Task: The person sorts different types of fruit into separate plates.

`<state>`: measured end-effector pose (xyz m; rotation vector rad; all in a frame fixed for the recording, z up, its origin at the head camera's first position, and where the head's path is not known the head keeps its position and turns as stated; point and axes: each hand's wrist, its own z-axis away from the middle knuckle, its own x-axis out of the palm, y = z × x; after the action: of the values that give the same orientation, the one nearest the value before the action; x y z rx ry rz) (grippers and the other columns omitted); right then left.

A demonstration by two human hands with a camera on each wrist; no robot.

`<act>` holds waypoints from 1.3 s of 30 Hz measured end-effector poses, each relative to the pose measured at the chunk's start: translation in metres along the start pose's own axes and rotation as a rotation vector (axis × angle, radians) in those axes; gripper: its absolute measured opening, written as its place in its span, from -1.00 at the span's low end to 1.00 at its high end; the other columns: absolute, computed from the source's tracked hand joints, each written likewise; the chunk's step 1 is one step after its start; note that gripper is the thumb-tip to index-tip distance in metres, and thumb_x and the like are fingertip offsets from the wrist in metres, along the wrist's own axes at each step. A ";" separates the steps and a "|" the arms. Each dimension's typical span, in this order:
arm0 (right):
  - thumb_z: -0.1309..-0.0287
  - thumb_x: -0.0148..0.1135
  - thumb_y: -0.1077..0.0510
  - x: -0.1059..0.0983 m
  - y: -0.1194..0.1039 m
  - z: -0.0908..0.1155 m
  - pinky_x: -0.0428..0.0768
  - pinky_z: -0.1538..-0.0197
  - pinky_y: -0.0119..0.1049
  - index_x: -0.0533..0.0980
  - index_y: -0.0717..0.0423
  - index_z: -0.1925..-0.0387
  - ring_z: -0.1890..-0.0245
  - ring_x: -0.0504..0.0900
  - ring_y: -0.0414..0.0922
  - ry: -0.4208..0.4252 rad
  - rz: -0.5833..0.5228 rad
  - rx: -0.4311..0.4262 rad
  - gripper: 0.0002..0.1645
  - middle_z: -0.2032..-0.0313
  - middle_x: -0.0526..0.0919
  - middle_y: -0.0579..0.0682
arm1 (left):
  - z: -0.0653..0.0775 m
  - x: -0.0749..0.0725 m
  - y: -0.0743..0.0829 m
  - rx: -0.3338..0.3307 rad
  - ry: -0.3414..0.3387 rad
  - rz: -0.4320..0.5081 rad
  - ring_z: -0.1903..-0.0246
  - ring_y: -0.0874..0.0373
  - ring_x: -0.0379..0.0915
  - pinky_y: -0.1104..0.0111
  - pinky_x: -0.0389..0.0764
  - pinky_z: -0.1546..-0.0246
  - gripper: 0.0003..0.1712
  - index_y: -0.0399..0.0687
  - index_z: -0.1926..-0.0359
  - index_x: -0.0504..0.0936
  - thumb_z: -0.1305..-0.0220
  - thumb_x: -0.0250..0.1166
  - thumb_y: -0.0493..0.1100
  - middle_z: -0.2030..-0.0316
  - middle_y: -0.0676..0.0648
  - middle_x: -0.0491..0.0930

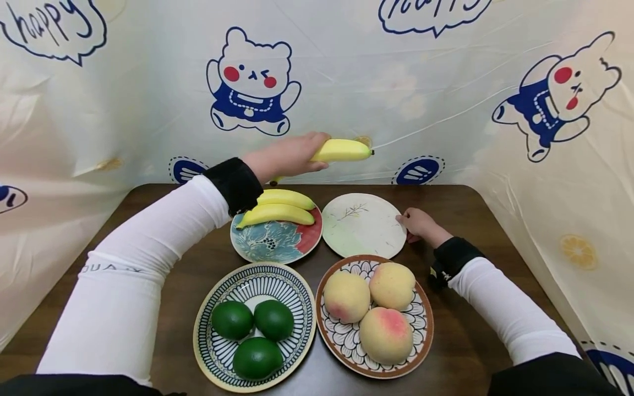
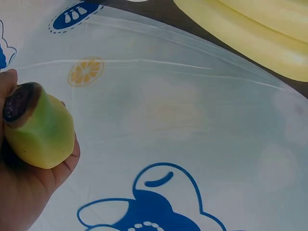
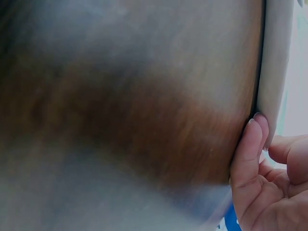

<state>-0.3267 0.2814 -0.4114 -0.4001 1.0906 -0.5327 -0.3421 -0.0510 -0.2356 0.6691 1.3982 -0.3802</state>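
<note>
My left hand (image 1: 292, 155) grips a yellow banana (image 1: 349, 150), held up above the far side of the table. In the left wrist view, the dark stem end of that banana points toward the camera, with fingers wrapped around it. Below this hand, two more bananas (image 1: 282, 213) lie on a red and blue flowered plate (image 1: 257, 248). At the right, my right hand (image 1: 421, 224) pinches the rim of a whitish plate (image 1: 369, 234) with a twig pattern. Thumb and fingertips meet at the plate's edge (image 3: 276, 62) in the right wrist view.
Nearer to me, a blue-patterned plate (image 1: 204, 319) bears three dark green oval fruits (image 1: 257, 358). Beside it, a brown-rimmed plate (image 1: 425, 324) carries three peaches (image 1: 386, 335). All the plates stand close together on the dark wooden table (image 1: 163, 220). A printed curtain (image 1: 346, 71) hangs behind and around it.
</note>
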 end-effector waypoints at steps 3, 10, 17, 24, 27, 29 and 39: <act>-0.61 -0.13 0.06 -0.001 0.000 0.001 0.66 0.41 -0.39 0.34 0.40 -0.06 0.56 0.52 -0.20 0.007 -0.003 -0.001 -0.59 0.35 0.48 0.14 | -0.004 0.002 0.004 0.018 0.013 0.005 -0.06 -0.07 0.39 0.12 0.46 -0.24 -0.31 -0.15 -0.48 0.17 -0.52 0.19 0.02 -0.15 -0.20 0.43; -0.61 -0.12 0.06 0.000 -0.001 0.004 0.67 0.38 -0.37 0.34 0.38 -0.04 0.54 0.53 -0.19 -0.014 -0.027 -0.017 -0.61 0.32 0.49 0.16 | -0.019 0.017 0.016 0.114 -0.008 -0.099 0.02 -0.05 0.43 0.14 0.49 -0.12 -0.31 -0.09 -0.48 0.23 -0.50 0.21 0.07 -0.06 -0.15 0.51; -0.61 -0.11 0.04 0.003 -0.001 0.005 0.66 0.40 -0.41 0.33 0.37 -0.06 0.55 0.51 -0.22 -0.015 -0.036 0.004 -0.60 0.41 0.47 0.07 | -0.034 0.046 0.028 0.185 -0.030 -0.155 0.15 -0.04 0.49 0.16 0.52 0.02 -0.32 -0.05 -0.45 0.27 -0.49 0.21 0.13 0.16 -0.13 0.56; -0.61 -0.12 0.07 0.001 0.000 0.002 0.67 0.40 -0.39 0.32 0.37 -0.06 0.56 0.51 -0.20 -0.004 -0.064 0.003 -0.63 0.41 0.47 0.09 | -0.045 0.079 0.036 0.201 -0.117 -0.103 0.11 0.00 0.50 0.18 0.55 -0.02 -0.33 0.04 -0.46 0.26 -0.49 0.20 0.15 0.07 -0.13 0.58; -0.58 -0.10 0.15 0.001 0.002 0.000 0.68 0.40 -0.37 0.31 0.38 -0.07 0.56 0.53 -0.20 -0.014 -0.085 0.007 -0.69 0.39 0.48 0.12 | -0.047 0.096 0.040 0.191 -0.176 -0.088 0.10 0.02 0.50 0.20 0.55 -0.02 -0.34 0.04 -0.45 0.23 -0.51 0.17 0.15 0.04 -0.13 0.57; -0.59 -0.12 0.17 0.000 0.004 -0.002 0.69 0.39 -0.35 0.33 0.38 -0.06 0.56 0.54 -0.18 -0.022 -0.095 0.004 -0.70 0.37 0.49 0.14 | -0.049 0.106 0.042 0.183 -0.211 -0.085 0.11 0.03 0.50 0.22 0.53 0.01 -0.36 0.04 -0.45 0.22 -0.52 0.16 0.15 0.03 -0.13 0.56; -0.60 -0.09 0.05 -0.004 0.002 -0.002 0.66 0.42 -0.39 0.35 0.35 -0.01 0.58 0.51 -0.21 -0.019 -0.121 0.019 -0.63 0.46 0.47 0.05 | -0.053 0.141 0.050 0.191 -0.331 -0.119 0.04 -0.01 0.55 0.17 0.54 -0.10 -0.38 -0.05 -0.44 0.20 -0.55 0.14 0.08 -0.05 -0.19 0.57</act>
<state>-0.3296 0.2849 -0.4103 -0.4555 1.0464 -0.6442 -0.3309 0.0400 -0.3652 0.6458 1.0969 -0.6942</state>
